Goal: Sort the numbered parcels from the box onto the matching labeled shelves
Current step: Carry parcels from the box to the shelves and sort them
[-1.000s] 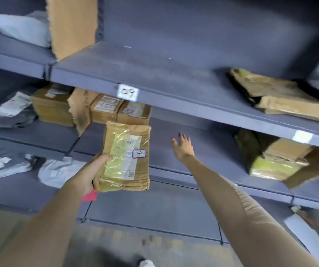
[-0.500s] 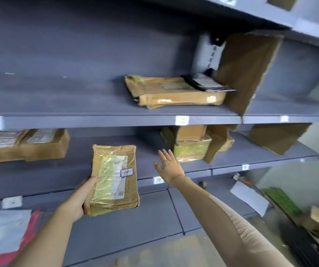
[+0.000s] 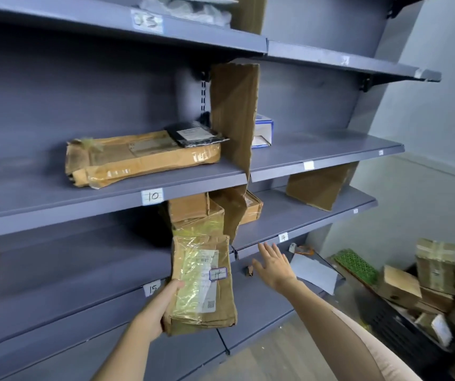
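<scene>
the left hand (image 3: 154,312) grips parcel 14 (image 3: 203,284), not yet shelved; the right hand (image 3: 274,266) hovers spread just below the 14 label (image 3: 283,237). box (image 3: 427,320) holds more.

Grey shelving (image 3: 55,199) is rising ahead of my hands; a flat taped parcel (image 3: 138,158) is lying on the shelf tagged 10 (image 3: 152,196), above my left hand (image 3: 156,312), while cartons (image 3: 193,210) are sitting just beyond it.

Parcel sorting storeroom, grey metal shelves (image 3: 105,199) marked with handwritten number labels (image 3: 152,196), taped cardboard parcels (image 3: 141,158) stored, box (image 3: 402,325) of packages kept on floor.
</scene>
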`<state>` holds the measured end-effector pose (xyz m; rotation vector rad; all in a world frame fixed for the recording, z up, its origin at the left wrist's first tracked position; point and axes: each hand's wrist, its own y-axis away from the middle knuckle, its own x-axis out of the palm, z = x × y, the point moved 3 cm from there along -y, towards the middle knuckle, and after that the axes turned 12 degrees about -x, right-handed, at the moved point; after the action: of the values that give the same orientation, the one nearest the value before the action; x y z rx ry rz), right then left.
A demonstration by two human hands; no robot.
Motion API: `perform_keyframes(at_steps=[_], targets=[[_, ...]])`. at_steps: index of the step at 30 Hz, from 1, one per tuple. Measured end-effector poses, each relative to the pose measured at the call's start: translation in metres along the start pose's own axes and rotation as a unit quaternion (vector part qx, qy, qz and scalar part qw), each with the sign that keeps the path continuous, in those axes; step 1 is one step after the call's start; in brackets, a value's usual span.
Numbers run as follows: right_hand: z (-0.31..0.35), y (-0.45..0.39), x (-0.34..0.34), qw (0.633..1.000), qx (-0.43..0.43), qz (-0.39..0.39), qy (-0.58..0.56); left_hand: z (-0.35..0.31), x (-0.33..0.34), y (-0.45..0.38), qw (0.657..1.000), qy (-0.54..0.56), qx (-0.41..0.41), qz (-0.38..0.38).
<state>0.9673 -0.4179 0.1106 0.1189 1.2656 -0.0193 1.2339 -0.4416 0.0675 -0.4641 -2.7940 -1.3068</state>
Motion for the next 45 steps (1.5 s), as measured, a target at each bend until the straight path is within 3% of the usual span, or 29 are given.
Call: perform_keyframes(at_steps=[5, 14, 21, 28, 34, 39, 45], targets=[[-0.023, 0.012, -0.001, 0.999, 0.044, -0.013, -0.007, -0.018, 0.031, -0.011, 0.999, -0.045, -0.006, -0.008], [-0.075, 0.019, -0.002, 0.994, 0.111, -0.018, -0.015, -0.036, 0.081, -0.050, 0.995, -0.082, -0.029, 0.047], [-0.133, -0.002, -0.022, 0.993, 0.114, -0.028, -0.016, -0.049, 0.136, -0.081, 0.992, -0.106, -0.048, 0.050], [-0.201, -0.060, -0.048, 0.997, 0.059, -0.034, -0.019, -0.093, 0.217, -0.104, 0.998, -0.057, -0.023, 0.003], [-0.238, -0.107, -0.062, 0.998, -0.005, 0.002, -0.058, -0.118, 0.257, -0.123, 0.996, 0.006, -0.075, -0.053], [-0.261, -0.138, -0.052, 0.994, -0.018, 0.038, -0.104, -0.130, 0.278, -0.141, 0.989, 0.123, -0.078, -0.014], [-0.286, -0.163, -0.044, 0.991, -0.018, 0.051, -0.122, -0.164, 0.286, -0.166, 0.985, 0.169, -0.018, -0.016]])
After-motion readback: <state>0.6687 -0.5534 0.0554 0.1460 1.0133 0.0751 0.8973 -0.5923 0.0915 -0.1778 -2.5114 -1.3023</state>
